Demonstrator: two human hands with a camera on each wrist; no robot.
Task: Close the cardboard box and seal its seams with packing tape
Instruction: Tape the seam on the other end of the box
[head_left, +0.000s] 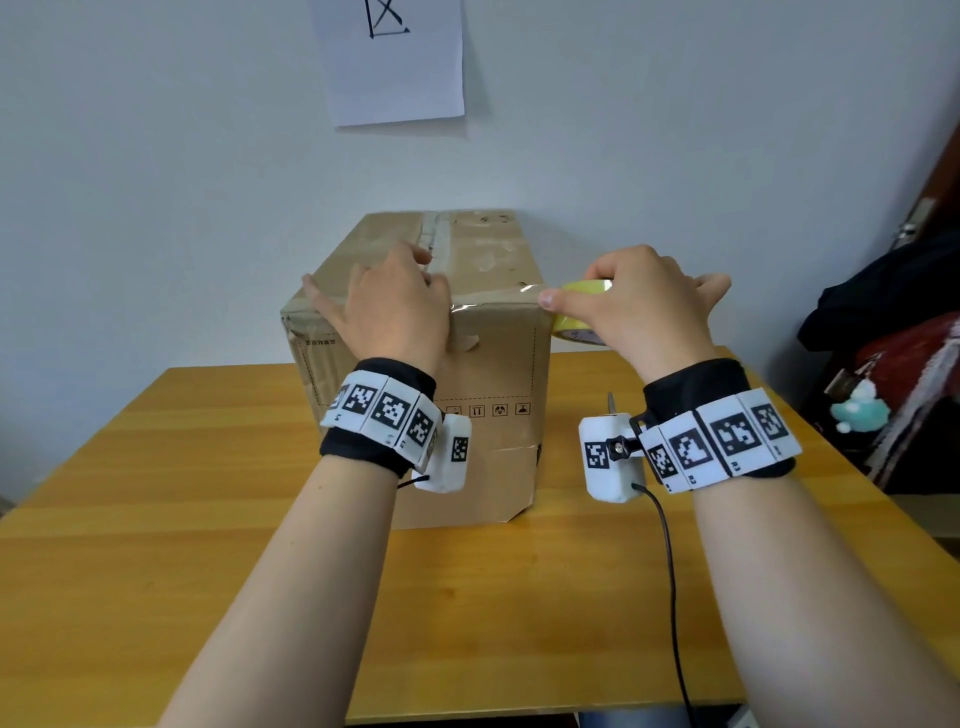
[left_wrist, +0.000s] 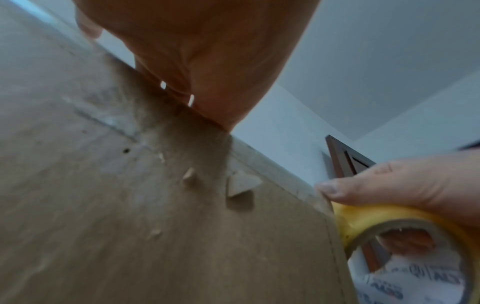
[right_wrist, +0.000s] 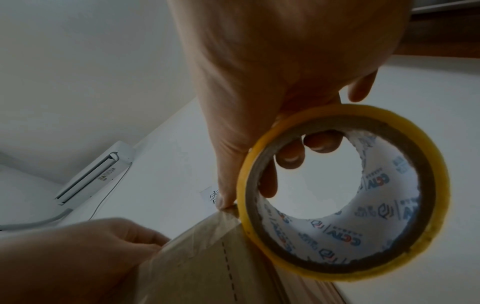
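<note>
While your left hand (head_left: 387, 306) lies flat, fingers spread, on the cardboard box (head_left: 483, 358) at frame centre, your right hand (head_left: 641, 306) grips the packing tape roll (head_left: 579, 319) at its right corner.

— Head view: from above and behind both forearms, facing forward and down over the wooden table (head_left: 156, 519) toward the white wall, cardboard box (head_left: 488, 374) at mid-distance.

— Left wrist view?

— Very close under the left hand (left_wrist: 197, 51), tilted up along the box's front face (left_wrist: 130, 205) to the ceiling; right hand (left_wrist: 405, 185) and tape roll (left_wrist: 363, 218) at lower right.

— Right wrist view?

— Close beneath the right hand (right_wrist: 272, 61), aimed upward through the tape roll (right_wrist: 428, 236), air conditioner (right_wrist: 96, 174) high on the wall.

— Shared ground?

— Box's top front edge, tape roll and both hands in all three; left hand (right_wrist: 72, 251) low in the right wrist view.
</note>
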